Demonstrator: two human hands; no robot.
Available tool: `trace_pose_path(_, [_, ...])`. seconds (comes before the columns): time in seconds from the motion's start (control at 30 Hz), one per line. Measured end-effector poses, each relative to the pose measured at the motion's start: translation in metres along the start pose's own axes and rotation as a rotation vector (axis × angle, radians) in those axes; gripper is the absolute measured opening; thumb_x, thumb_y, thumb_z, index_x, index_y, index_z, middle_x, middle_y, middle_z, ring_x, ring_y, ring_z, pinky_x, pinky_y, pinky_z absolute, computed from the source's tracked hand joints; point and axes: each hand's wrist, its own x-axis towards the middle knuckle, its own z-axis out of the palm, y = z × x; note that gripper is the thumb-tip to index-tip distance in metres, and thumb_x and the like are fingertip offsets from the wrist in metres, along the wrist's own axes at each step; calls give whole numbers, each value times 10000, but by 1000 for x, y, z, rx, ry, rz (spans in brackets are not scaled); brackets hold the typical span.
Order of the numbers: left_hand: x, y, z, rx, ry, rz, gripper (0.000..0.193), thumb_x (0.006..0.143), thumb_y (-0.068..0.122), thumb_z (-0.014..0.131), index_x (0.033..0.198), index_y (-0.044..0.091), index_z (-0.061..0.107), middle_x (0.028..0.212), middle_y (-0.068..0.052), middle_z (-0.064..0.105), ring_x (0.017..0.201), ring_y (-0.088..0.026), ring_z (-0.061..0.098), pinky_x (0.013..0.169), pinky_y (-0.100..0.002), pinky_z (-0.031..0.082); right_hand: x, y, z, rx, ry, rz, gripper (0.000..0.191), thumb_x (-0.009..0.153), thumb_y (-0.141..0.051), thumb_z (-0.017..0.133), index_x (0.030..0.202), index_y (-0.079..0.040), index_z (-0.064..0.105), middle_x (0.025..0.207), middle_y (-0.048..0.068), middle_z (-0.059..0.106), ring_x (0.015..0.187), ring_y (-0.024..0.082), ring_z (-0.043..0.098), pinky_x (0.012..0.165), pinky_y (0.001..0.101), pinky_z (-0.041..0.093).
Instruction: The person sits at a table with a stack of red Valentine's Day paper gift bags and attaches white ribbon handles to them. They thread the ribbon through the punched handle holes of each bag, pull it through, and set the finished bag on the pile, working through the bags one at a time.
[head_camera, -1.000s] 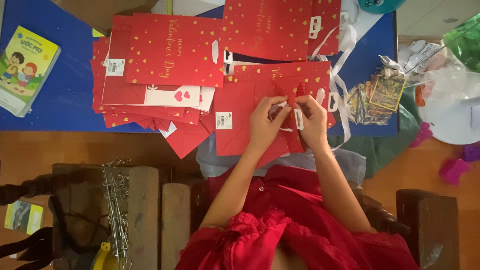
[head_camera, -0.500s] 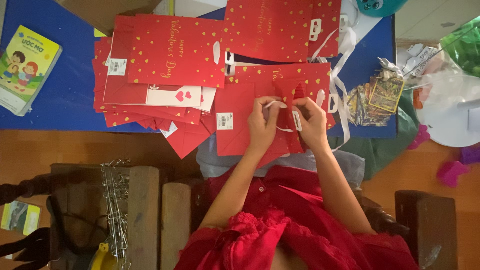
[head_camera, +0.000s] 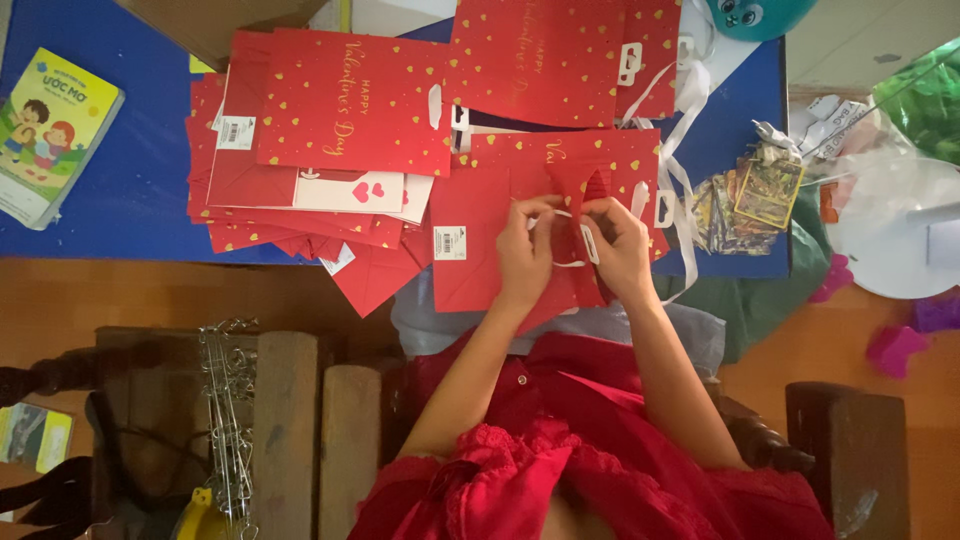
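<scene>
Both hands sit close together over a flat red paper gift bag lying at the near edge of the blue table. The left hand has its fingers curled and pinched on a thin white ribbon handle that loops between the two hands. The right hand pinches a folded red flap of the same bag, fingertips pressed together. The bag's paper looks smooth and matte, dotted with tiny gold hearts, with a small white sticker on it. To the left there's a messy fanned stack of identical red bags, all flat rectangles. A glossy children's book lies far left, and shiny trading cards sit to the right.
</scene>
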Motion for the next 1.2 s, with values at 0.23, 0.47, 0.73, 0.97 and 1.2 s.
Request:
trace_pose_path(0.23, [1, 14, 0, -21, -46, -29, 267, 1006, 130, 677, 1245, 31, 611, 1106, -104, 729, 967, -137, 725, 802, -264, 587, -2, 1, -2, 45, -8, -36, 109, 1000, -39, 665, 1100, 2, 678, 868, -18, 685, 781, 18, 597, 685, 205, 474])
trace_pose_path(0.47, [2, 15, -1, 111, -42, 167, 126, 1003, 105, 691, 1116, 50, 671, 1189, -107, 702, 1048, -223, 720, 882, -320, 601, -1, 0, -2, 57, -3, -23, 116, 1009, -51, 662, 1112, 1, 673, 881, -18, 693, 790, 20, 604, 695, 202, 483])
trace_pose_path(0.73, [0, 2, 1, -31, -60, -39, 90, 1078, 125, 610, 1119, 47, 596, 1190, -92, 739, 1053, -204, 747, 903, -315, 605, -2, 0, -1, 79, -9, -51, 121, 1008, -43, 664, 1120, 4, 664, 934, -13, 699, 848, 28, 631, 732, 204, 502])
trace_pose_path(0.97, [2, 18, 0, 238, -28, 240, 225, 983, 103, 677, 1203, 60, 657, 1271, -120, 654, 1159, -301, 637, 1003, -404, 517, -3, 2, -2, 19, 8, -31, 101, 1009, -26, 667, 1105, 5, 663, 864, 2, 652, 787, 32, 560, 686, 223, 461])
trace_pose_path(1.2, [5, 23, -1, 244, -28, 259, 130, 973, 92, 702, 1101, 71, 686, 1190, -92, 694, 1123, -305, 650, 1000, -411, 509, -3, 1, -2, 106, -20, -40, 99, 1022, -27, 638, 1114, 6, 652, 933, -9, 686, 846, 25, 602, 720, 212, 488])
